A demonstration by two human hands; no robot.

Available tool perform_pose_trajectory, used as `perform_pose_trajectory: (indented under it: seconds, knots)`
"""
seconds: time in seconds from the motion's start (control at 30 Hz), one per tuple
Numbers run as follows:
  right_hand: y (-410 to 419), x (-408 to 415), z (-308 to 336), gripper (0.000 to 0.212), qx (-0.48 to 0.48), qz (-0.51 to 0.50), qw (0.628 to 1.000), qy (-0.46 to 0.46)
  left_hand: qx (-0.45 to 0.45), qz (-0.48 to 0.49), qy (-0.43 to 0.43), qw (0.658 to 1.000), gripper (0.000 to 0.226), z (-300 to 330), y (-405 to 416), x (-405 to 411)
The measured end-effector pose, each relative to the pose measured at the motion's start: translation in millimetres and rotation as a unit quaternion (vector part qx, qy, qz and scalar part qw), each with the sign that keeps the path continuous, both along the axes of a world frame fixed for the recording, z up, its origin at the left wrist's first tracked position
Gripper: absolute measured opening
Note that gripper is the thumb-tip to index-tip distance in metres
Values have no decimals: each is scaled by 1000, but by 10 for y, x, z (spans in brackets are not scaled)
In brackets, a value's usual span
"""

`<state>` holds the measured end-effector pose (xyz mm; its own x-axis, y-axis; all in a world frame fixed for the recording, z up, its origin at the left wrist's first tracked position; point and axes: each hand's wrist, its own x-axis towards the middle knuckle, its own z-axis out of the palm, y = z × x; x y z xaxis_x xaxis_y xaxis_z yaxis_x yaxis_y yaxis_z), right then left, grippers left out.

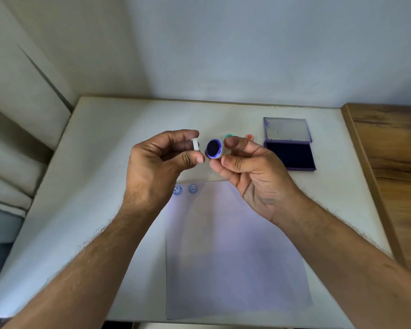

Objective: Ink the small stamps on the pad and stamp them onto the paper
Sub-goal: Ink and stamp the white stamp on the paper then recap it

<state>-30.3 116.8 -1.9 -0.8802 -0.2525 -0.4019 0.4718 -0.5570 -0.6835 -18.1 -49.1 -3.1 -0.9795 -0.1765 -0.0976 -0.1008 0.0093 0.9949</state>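
Step in hand: a small stamp is held uncapped at frame centre, above the far edge of the paper; whether the cap has just come off or is about to go back on cannot be told.
Right hand: thumb and fingertips pinch the stamp's white body, its dark violet round face turned toward the camera.
Left hand: thumb and forefinger pinch a thin white cap, held just beside the stamp face, not touching it.
Ink pad: right of centre, lid swung up and back, dark pad surface exposed.
Other stamps: a green-topped stamp and an orange-topped stamp stand on the table behind the right hand, partly hidden.
Paper: two blue smiley-face prints sit at its upper left corner; the rest is blank.
Next move, as judged: if uncapping, turn the face down, press it on the pad, then print beside the existing marks.
Writing: no brand, label or legible text.
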Motion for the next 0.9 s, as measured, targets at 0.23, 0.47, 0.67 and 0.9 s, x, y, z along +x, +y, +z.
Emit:
perform_pose_trajectory:
  seconds: [0.23,0.47,0.67,0.9]
  knots:
    - [71,51,48,8,37,-37,998,-25,-7,-13,0,1000,35,17,103,32]
    - [185,55,128,11,120,-64,991,-20,-33,-23,-18,999,34,20,237,93]
    - [418,-15,131,13,252,-111,961,17,-59,-43,-21,997,34,10,407,123]
    - [720,-52,63,25,664,-106,718,178,-104,-55,-36,992,34,-37,488,152]
